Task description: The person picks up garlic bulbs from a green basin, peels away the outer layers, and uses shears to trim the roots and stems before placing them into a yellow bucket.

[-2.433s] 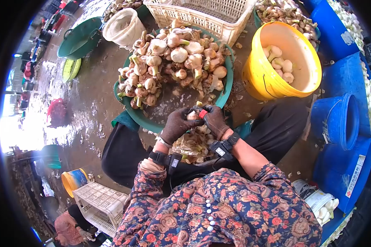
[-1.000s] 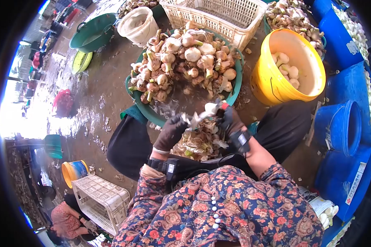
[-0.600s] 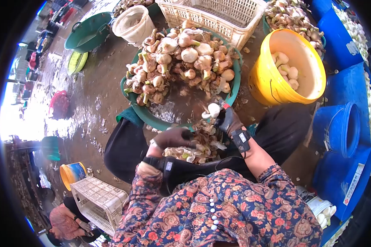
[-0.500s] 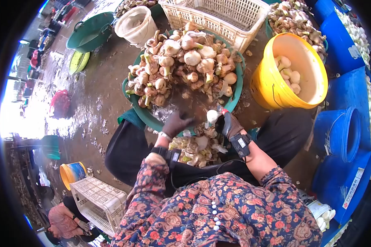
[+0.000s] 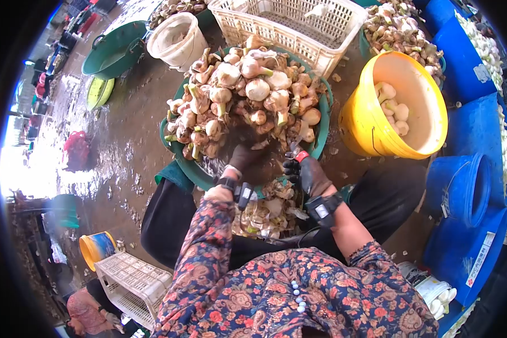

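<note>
My left hand (image 5: 250, 155), in a dark glove, reaches into the front of a green tub (image 5: 324, 127) heaped with garlic bulbs (image 5: 257, 89). Its fingers are smeared by motion and partly lost against the dark tub. My right hand (image 5: 310, 172), also gloved, is at the tub's front right rim with its fingers curled in. A red band or handle (image 5: 302, 156) shows by its thumb; what the fingers close on is too small to make out. Below the hands, between my legs, lies a pile of garlic peel and stalk trimmings (image 5: 265, 217).
At the right stands a yellow bucket (image 5: 353, 115) holding several pale, peeled bulbs, with blue barrels (image 5: 459, 183) beyond. A white crate (image 5: 276, 34) and a whitish bucket (image 5: 177, 48) are behind the tub. Another person (image 5: 87, 311) sits at lower left beside a crate (image 5: 132, 281).
The white peeled bulb by my right hand is no longer visible there. My left hand has moved forward into the tub, and my right hand has turned with its fingers curled.
</note>
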`<state>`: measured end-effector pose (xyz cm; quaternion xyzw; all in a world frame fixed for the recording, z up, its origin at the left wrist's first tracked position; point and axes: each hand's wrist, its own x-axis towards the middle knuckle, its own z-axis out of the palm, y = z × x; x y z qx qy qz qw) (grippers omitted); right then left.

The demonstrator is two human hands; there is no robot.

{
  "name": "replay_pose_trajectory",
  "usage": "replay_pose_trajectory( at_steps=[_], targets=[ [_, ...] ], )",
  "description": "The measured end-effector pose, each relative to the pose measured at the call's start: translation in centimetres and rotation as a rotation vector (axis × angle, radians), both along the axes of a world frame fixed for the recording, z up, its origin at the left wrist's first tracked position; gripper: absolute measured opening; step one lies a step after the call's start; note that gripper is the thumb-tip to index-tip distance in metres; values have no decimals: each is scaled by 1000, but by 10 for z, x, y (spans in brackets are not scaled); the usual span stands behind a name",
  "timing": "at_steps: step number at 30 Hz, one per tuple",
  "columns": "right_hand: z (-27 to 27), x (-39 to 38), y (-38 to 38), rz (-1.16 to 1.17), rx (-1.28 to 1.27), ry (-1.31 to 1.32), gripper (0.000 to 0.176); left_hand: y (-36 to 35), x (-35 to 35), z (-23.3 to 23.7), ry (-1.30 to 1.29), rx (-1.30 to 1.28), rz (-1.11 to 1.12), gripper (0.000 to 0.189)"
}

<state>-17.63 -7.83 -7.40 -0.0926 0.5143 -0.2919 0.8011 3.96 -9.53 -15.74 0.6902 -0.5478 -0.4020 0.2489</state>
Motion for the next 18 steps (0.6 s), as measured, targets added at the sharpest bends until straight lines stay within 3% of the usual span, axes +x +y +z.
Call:
replay_pose_trajectory(
  at_steps=[1,2,4,5,6,7,9,10,12,14,16,18],
  targets=[
    [8,7,7,65,-64,183,39,7,-1,25,306,157,-20,59],
    [-8,12,12,106,-113,230,39,12,2,41,302,164,-25,59],
    [2,16,20,131,-138,235,31,23,6,70,706,301,46,50],
    [0,21,22,132,-144,232,31,27,5,87,763,303,74,41],
    [-5,27,24,70,-410,171,25,31,2,98,757,295,76,41],
    [-4,32,27,3,-671,104,21,37,-4,106,609,230,5,41],
    [2,33,31,8,-650,77,19,50,-20,125,397,50,-152,45],
    [5,32,31,14,-631,59,19,55,-28,134,443,12,-195,47],
    [4,27,32,3,-540,79,14,65,-41,138,337,-82,-167,47],
    [1,24,34,-46,-505,-61,14,72,-46,149,214,-112,-174,46],
    [13,21,36,-23,-498,-44,13,77,-50,155,86,-142,-175,45],
    [21,18,39,73,-548,40,11,80,-53,158,-129,-336,-209,44]
  ],
)
